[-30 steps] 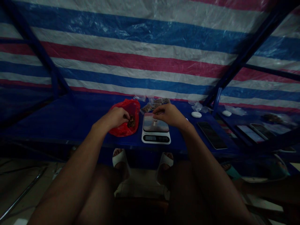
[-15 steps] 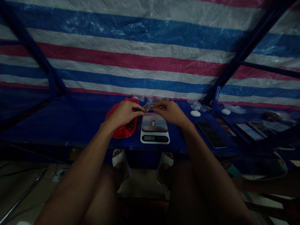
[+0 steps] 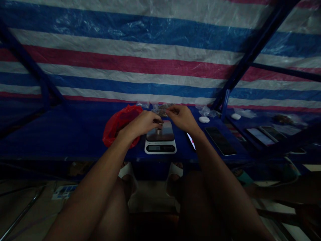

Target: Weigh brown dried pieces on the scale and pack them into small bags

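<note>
My left hand [image 3: 146, 123] reaches over a small digital scale [image 3: 160, 148], its fingers closed at the top of a small pale, shiny cup-like piece [image 3: 158, 131] on the metal plate. Whether the piece is lifted off the plate I cannot tell. My right hand [image 3: 181, 116] is pinched at the edge of a small clear plastic bag [image 3: 162, 113] with brownish bits inside, just behind the scale. Left of the scale, partly behind my left wrist, lies an open red plastic bag [image 3: 110, 129] with dark contents. The scale's display is lit, its digits too blurred to read surely.
A phone with a lit screen [image 3: 191, 140] shows beside my right wrist. Farther right lie a dark phone [image 3: 220, 140], a white earbud case [image 3: 204, 119] and clear bags [image 3: 209, 111]. Blue frame bars [image 3: 240, 75] and a striped sheet [image 3: 140, 63] stand behind the blue table.
My left hand has let go of the clear bag and come down to the small piece on the scale. My right hand stays near the bag. The scale's digits now show.
</note>
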Available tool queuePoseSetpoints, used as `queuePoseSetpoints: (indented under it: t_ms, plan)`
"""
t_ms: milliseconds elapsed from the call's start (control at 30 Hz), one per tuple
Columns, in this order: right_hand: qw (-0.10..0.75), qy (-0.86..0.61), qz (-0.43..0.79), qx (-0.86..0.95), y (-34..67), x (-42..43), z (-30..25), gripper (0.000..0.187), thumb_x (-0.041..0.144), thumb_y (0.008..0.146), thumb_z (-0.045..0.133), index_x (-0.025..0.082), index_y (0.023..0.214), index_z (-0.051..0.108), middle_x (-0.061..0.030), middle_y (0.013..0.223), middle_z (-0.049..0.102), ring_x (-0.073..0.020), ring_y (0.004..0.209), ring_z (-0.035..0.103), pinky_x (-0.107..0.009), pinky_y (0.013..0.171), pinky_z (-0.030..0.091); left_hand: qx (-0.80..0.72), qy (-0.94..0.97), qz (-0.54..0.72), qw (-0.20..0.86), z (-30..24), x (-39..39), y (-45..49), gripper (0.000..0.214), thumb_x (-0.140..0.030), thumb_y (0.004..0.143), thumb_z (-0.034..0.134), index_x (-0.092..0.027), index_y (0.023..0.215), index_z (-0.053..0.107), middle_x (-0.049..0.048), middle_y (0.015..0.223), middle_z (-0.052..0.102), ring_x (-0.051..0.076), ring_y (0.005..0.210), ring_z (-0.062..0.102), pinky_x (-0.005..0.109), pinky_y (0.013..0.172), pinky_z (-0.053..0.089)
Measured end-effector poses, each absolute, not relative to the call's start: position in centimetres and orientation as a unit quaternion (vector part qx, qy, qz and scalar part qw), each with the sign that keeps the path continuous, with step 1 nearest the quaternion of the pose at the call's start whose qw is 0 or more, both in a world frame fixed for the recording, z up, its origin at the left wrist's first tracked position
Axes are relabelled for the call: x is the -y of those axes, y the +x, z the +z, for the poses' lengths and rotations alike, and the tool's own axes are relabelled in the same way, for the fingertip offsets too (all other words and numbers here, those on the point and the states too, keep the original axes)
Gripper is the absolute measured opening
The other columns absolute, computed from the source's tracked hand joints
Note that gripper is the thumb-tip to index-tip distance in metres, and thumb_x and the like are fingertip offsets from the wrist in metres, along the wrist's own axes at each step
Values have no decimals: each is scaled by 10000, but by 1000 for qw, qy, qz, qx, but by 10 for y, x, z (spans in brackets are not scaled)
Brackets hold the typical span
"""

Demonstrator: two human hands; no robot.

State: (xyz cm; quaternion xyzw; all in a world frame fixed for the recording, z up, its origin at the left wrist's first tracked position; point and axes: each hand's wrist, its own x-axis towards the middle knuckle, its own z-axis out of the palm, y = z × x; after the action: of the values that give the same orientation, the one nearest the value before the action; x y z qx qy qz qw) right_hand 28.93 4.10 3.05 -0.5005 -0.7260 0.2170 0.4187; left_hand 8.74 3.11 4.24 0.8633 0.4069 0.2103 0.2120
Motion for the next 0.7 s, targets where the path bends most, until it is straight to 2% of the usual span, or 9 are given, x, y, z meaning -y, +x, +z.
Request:
queuePoseSetpoints:
  t_ms: [233, 300, 400, 500, 600, 700]
  plan:
    - [415, -491, 216, 735, 292, -43, 28, 183, 224, 917, 645, 144, 933, 809, -114, 961, 810, -229, 876, 737, -347, 832, 555, -414, 848, 235, 234, 38, -32, 88, 170, -184, 856, 758, -158, 1013, 818, 76, 1045, 827, 229, 950, 764, 317, 871, 578]
    - [386, -494, 210, 750, 295, -45, 24, 194, 191, 915, 630, 142, 934, 817, -109, 939, 810, -227, 860, 736, -332, 805, 543, -413, 838, 256, 249, 35, -31, 88, 189, -202, 857, 766, -157, 1036, 809, 73, 1032, 826, 225, 945, 763, 310, 856, 580]
    - [296, -477, 200, 803, 299, -49, 16, 210, 149, 901, 629, 136, 952, 833, -89, 903, 813, -222, 835, 733, -307, 766, 515, -406, 829, 277, 267, 31, -32, 89, 210, -235, 878, 752, -163, 1070, 796, 65, 1009, 825, 213, 919, 763, 299, 828, 579]
    - [227, -459, 215, 831, 298, -54, 10, 212, 174, 897, 669, 146, 1016, 842, -75, 927, 824, -211, 834, 735, -287, 756, 509, -410, 836, 284, 228, 32, -32, 85, 200, -280, 918, 705, -174, 1060, 799, 62, 1042, 821, 215, 957, 757, 303, 854, 564]
    - [206, -457, 228, 835, 294, -57, 8, 234, 188, 907, 680, 164, 1073, 843, -86, 1028, 831, -208, 876, 739, -283, 789, 524, -445, 834, 284, 160, 37, -31, 70, 237, -299, 970, 618, -184, 1066, 803, 62, 1084, 816, 219, 990, 749, 313, 889, 546]
    - [197, -446, 233, 842, 288, -58, 9, 224, 195, 919, 681, 183, 1066, 850, -89, 1068, 829, -207, 910, 737, -283, 813, 528, -505, 826, 225, 109, 40, -30, 47, 248, -277, 968, 593, -181, 1060, 802, 75, 1080, 815, 227, 968, 748, 318, 882, 541]
